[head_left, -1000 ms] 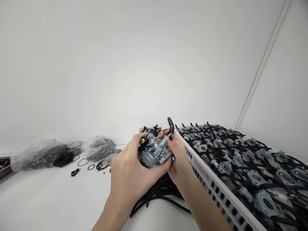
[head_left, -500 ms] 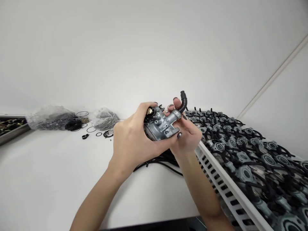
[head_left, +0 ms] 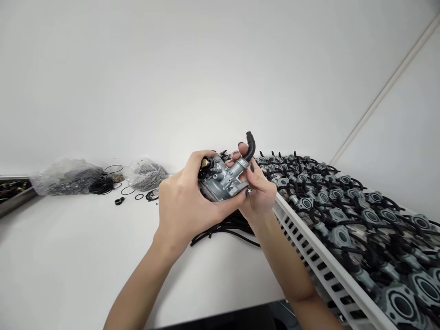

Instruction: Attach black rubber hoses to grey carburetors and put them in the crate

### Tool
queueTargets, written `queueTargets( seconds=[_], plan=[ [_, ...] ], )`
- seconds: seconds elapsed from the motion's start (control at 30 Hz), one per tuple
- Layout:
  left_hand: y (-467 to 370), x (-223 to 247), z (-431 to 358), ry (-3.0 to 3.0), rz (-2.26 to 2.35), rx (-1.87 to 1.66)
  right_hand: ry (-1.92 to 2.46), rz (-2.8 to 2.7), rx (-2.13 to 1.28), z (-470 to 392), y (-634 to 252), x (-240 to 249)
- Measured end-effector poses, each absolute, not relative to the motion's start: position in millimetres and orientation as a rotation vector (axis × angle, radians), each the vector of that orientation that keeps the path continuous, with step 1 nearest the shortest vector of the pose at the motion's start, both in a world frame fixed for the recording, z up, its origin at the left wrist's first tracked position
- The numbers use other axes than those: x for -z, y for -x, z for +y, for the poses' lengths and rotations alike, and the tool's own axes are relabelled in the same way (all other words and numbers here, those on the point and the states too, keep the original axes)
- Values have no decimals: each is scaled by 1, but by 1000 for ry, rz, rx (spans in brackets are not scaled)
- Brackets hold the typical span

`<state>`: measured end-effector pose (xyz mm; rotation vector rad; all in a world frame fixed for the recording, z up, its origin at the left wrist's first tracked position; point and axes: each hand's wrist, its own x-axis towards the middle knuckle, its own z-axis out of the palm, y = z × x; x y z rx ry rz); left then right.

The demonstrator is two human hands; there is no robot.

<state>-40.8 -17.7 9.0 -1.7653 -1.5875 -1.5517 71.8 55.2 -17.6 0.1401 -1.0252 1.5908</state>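
Observation:
A silver metal carburetor [head_left: 220, 181] is held up above the table between both hands. My left hand [head_left: 187, 197] wraps around its body from the left, the thumb along the lower edge. My right hand [head_left: 259, 188] closes around the neck at the upper right, where a bent black rubber elbow [head_left: 251, 145] sticks up from the end. A brass fitting [head_left: 205, 162] shows on the carburetor near my left fingers. Parts of the carburetor's underside and far side are hidden by the hands.
At right stands a white slotted crate [head_left: 323, 266] filled with many similar carburetors [head_left: 338, 215]. Black hoses [head_left: 227, 229] lie on the white table [head_left: 75, 266] under my hands. Two plastic bags of small parts [head_left: 65, 176], black rings [head_left: 128, 190] and a metal tray [head_left: 17, 201] are at left.
The view has shifted slightly, so hands and carburetor sit a little further left in the picture. The grip of both hands on the carburetor looks almost the same.

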Motion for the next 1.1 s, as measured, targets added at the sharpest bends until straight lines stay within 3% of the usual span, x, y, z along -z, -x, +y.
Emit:
queueTargets(
  seconds=[1.1],
  plan=[
    [39, -11, -29, 1754, -1571, 1543, -102, -1091, -1614, 47, -74, 12]
  ],
)
